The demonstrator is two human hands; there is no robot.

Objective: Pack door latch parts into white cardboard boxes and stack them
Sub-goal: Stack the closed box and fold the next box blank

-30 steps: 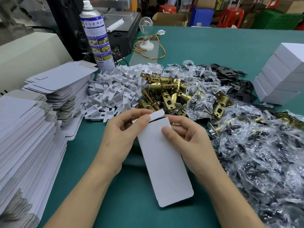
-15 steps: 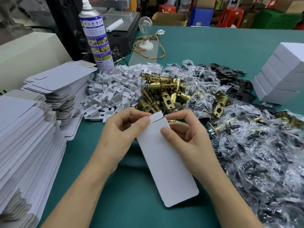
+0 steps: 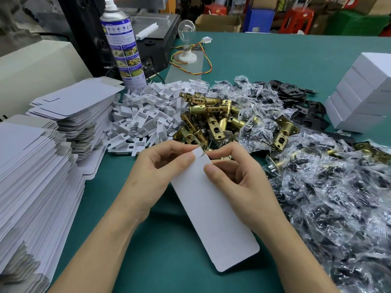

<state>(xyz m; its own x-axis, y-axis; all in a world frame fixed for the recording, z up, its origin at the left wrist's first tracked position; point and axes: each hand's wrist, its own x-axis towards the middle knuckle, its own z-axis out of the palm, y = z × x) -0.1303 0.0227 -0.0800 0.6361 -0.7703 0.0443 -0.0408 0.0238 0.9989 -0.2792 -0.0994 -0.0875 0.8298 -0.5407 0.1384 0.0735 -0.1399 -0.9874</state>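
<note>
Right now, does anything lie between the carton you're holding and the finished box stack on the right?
Yes: the heap of bagged parts and a brass latch cover the table between the carton and the white box stack. Nothing above them.

Bright, even light fell from overhead, and the white cardboard blank (image 3: 211,208) cast only a soft, short shadow on the green desk (image 3: 296,66). Glare sparkled across the clear plastic bags (image 3: 338,197), and the brass latches (image 3: 213,121) carried small highlights. The wide lens bowed the stacks of flat cardboard (image 3: 31,176) at the left edge. The middle was sharp; the far background was slightly soft.
</note>
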